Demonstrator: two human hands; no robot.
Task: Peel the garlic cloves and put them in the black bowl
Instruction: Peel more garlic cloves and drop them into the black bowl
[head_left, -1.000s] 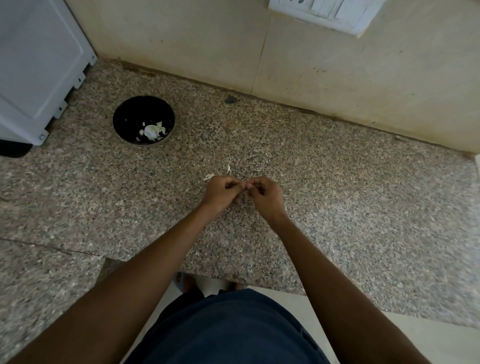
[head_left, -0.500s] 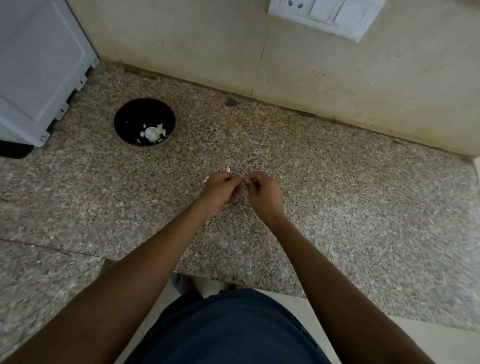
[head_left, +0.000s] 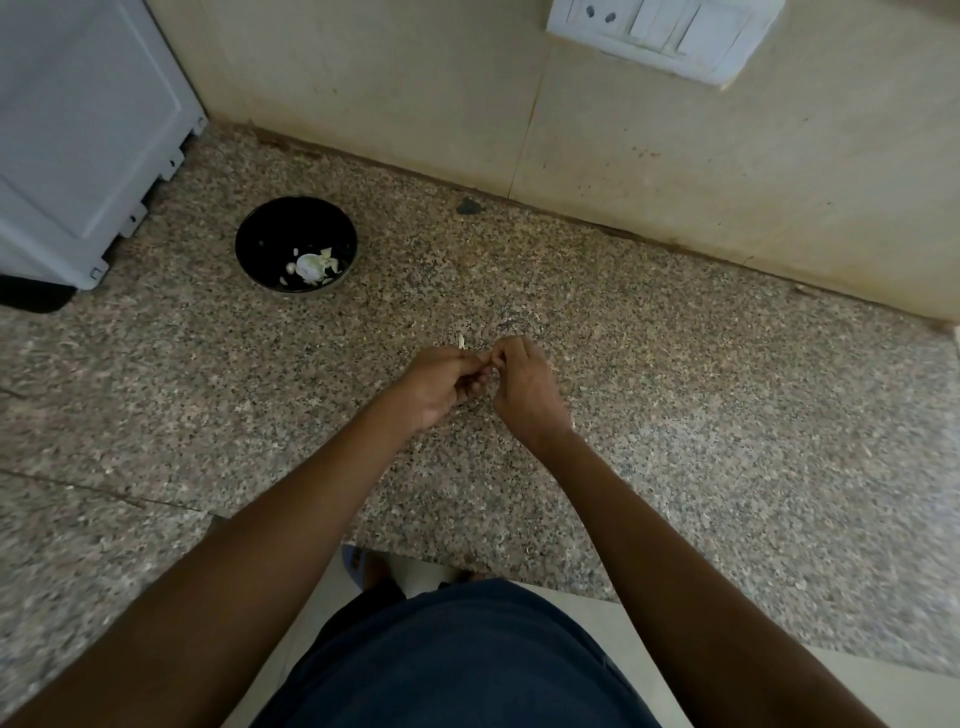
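The fingertips of the left hand (head_left: 441, 384) and the right hand (head_left: 522, 387) are brought together over the counter, both sets of fingers curled and pinching at one small thing between them. That thing is almost wholly covered by the fingers; it cannot be made out clearly whether it is a garlic clove or only its skin. A pale scrap of peel (head_left: 461, 341) is seen just beyond the left thumb, and whether it is held or lies on the stone cannot be told.

The black bowl (head_left: 270, 228) is set well apart, to the left and farther back, near the wall corner. Pale garlic pieces (head_left: 311, 265) lie in its near side.

The speckled granite counter (head_left: 675, 389) fills most of the view. It is bounded at the back by a beige tiled wall (head_left: 415, 78), on which a white switch plate (head_left: 665, 31) is mounted, cut off by the top edge. A white appliance (head_left: 78, 130) is cut off at the left, with something dark beneath its corner. A small dark spot (head_left: 468, 207) is seen by the wall joint; what it is cannot be told.

The near counter edge steps back in front of the person, whose dark blue garment (head_left: 457, 660) is seen below. Bare stone stretches to the right of the hands and between them and the bowl.
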